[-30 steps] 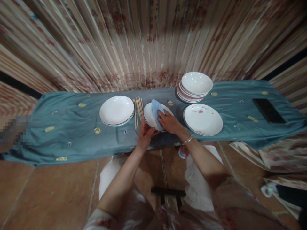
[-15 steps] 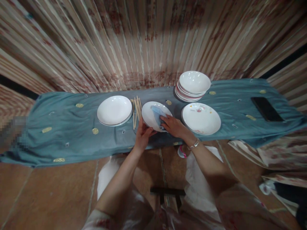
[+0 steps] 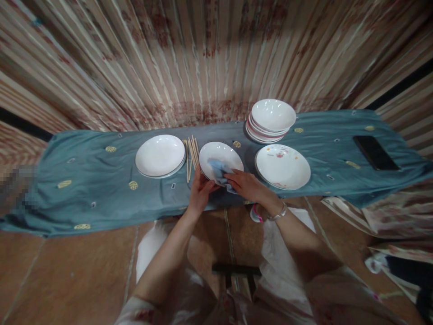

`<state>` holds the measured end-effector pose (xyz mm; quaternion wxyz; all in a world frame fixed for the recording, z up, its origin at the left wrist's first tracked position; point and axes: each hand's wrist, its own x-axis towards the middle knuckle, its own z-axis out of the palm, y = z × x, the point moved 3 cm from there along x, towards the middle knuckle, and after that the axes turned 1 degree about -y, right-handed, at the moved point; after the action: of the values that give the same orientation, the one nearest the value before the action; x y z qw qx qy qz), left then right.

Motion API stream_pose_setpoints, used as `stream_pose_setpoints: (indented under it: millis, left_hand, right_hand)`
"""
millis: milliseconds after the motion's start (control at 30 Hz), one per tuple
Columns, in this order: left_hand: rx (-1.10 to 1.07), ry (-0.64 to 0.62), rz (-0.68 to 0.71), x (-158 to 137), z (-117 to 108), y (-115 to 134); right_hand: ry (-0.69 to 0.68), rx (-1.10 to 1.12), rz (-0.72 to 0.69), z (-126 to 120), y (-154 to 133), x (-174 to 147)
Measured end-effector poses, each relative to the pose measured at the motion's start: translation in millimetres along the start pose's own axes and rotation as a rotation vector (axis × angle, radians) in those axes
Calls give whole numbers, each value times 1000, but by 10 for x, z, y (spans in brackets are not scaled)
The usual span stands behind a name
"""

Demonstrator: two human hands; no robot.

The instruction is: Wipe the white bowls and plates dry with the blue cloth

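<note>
Teal tablecloth [image 3: 101, 171], handheld plate [image 3: 223, 152], curtain [image 3: 189, 63] behind

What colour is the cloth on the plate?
The cloth is light blue, in the head view.

The cloth [image 3: 217, 167] is blue, the tablecloth [image 3: 101, 174] teal with yellow motifs.

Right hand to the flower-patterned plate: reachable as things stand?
Probably yes. The flower-patterned plate lies just beside the right hand, nothing visible between them or on top. But that hand has the blue cloth, so it would likely need freeing first.
</note>
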<state>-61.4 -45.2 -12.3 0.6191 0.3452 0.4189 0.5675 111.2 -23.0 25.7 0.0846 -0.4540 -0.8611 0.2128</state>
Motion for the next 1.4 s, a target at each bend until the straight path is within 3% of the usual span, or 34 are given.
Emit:
stream_pose_setpoints:
  millis: [633, 1133, 1400]
  left_hand:
    - [89, 14, 48, -5, 16, 15]
    - [47, 11, 32, -9, 49, 32]
    - [54, 10, 49, -11, 39, 47]
  right_hand:
    - [106, 111, -146, 169, -124, 148]
    - [188, 18, -57, 206, 94, 555]
    - [234, -90, -9, 173, 207, 611]
